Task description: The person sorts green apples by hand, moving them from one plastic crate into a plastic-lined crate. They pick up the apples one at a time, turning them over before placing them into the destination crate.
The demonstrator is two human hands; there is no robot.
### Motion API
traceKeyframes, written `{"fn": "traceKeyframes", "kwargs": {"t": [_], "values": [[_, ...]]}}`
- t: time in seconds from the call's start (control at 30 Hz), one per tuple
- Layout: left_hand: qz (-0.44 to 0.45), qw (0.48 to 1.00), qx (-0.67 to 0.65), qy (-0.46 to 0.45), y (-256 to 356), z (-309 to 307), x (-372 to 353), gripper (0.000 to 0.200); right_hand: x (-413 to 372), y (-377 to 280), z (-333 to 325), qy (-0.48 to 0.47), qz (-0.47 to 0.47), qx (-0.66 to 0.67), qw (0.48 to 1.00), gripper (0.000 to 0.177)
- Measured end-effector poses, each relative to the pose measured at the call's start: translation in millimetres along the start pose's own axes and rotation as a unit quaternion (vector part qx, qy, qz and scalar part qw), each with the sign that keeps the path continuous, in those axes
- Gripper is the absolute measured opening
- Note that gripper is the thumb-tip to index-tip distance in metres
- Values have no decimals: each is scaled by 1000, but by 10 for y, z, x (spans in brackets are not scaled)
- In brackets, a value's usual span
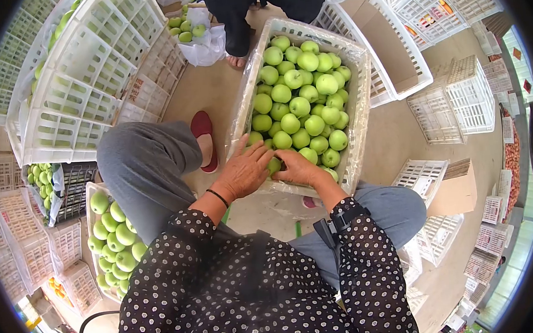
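Note:
A white plastic crate (364,90), lined with clear film, stands in front of me, filled with green apples (299,106). Both hands are over its near left corner. My left hand (246,169) lies palm down with its fingers stretched out, touching or just above the apples there. Beside it, my right hand (300,168) curls its thumb and fingers around a green apple (274,165), which is partly hidden between the two hands. The palm side of my left hand does not show.
More green apples (113,240) fill a crate by my left leg. Stacked white crates (84,74) rise at the left. Another person's dark-clothed legs (233,13) are beyond the crate, beside a plastic bag (204,45) of apples. A cardboard-lined crate (417,84) stands at the right.

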State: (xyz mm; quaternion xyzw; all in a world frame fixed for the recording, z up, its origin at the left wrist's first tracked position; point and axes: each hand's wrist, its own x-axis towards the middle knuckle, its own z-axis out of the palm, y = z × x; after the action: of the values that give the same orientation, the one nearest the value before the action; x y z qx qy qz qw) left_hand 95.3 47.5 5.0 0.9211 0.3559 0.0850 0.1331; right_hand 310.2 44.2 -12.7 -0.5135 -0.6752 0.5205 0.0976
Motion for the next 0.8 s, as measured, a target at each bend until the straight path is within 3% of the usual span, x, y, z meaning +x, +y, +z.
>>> {"fn": "traceKeyframes", "kwargs": {"t": [0.13,0.2,0.23,0.3,0.33,0.37,0.43,0.47,0.53,0.63,0.8], "values": [[9,997,-52,-57,40,-14,65,51,-18,-33,-64,-5,-1,-80,997,60],[20,998,-41,-35,39,-7,65,49,-25,-69,-196,-82,65,52,993,58],[14,998,-45,-39,39,-21,70,48,18,73,-219,-40,22,104,994,56],[4,998,-48,-34,44,-17,69,43,90,104,-630,101,30,65,992,50],[3,998,-50,-32,48,-12,72,43,156,94,-889,219,61,25,973,47],[3,998,-48,-30,49,-13,69,43,229,115,-1136,332,90,-15,939,44],[-1,998,-46,-31,30,-7,67,43,337,198,-1482,448,150,-220,854,47],[-2,998,-49,-29,27,-4,67,43,423,210,-1593,445,150,-217,856,47],[-7,998,-54,-31,29,4,62,43,572,170,-1748,320,297,-253,864,59],[-10,998,-64,-25,29,-4,55,42,756,289,-1687,307,309,-248,865,70],[-9,997,-61,-47,21,-21,71,42,630,318,-1660,319,278,-229,877,74]]}}
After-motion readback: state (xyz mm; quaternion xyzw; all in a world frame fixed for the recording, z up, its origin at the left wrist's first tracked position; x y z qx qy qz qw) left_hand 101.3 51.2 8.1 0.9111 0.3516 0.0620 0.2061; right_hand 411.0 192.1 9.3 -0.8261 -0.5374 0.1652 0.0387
